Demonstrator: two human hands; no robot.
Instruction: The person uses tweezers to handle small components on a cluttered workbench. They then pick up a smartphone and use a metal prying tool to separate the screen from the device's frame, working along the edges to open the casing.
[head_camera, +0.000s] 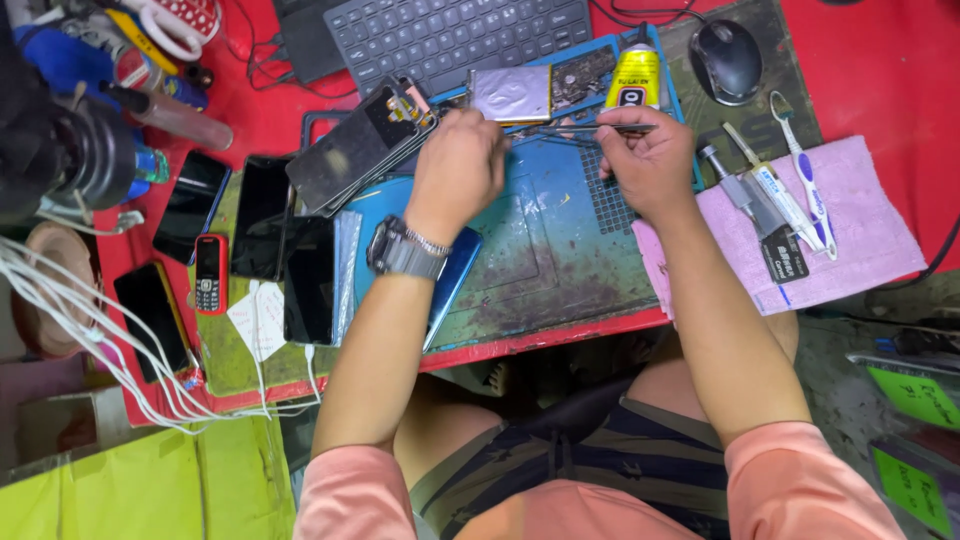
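row of dark phones (262, 215) plus small red phone (209, 272) parked far left, untouched. left hand (458, 168) curled shut, pressing on opened phone (375, 135) at top edge of blue mat (540, 250); can't tell what's pinched. right hand (648, 160) fingers closed around tweezers (590, 128), tips toward silver battery (512, 94). phone looks mid-teardown, nothing reassembled. glue tube (634, 78), toothbrush (803, 175) idle on right.

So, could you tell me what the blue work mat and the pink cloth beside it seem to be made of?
The blue work mat looks like rubber or silicone: matte, with moulded recesses and dark stains. The pink cloth seems a soft woven or fleecy fabric, dull with a slightly rumpled edge. The right hand holds a thin metal tool, shiny and probably steel.
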